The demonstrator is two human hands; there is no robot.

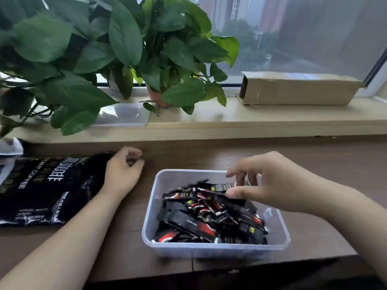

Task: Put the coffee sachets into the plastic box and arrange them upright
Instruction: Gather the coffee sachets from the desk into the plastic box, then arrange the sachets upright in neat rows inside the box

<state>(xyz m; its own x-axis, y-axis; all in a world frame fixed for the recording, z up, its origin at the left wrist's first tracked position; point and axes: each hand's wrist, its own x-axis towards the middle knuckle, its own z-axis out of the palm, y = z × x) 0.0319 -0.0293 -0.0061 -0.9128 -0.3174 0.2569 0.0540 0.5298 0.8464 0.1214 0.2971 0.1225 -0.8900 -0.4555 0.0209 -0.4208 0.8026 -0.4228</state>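
Over the plastic box [209, 251]: sachets heaped flat, none upright

Inside it, coffee sachets [201, 218] lie in a loose criss-cross pile. My right hand [276, 183] hovers above the box's far side, thumb and fingers pinching the end of the top sachet. My left hand [122, 172] sits left of the box at the end of the black coffee bag [46, 189], fingers curled; whether it grips the bag I cannot tell. Sachets likely light, thin, slick, bendy mid-length; best pinched near a sealed end and stood against a box wall
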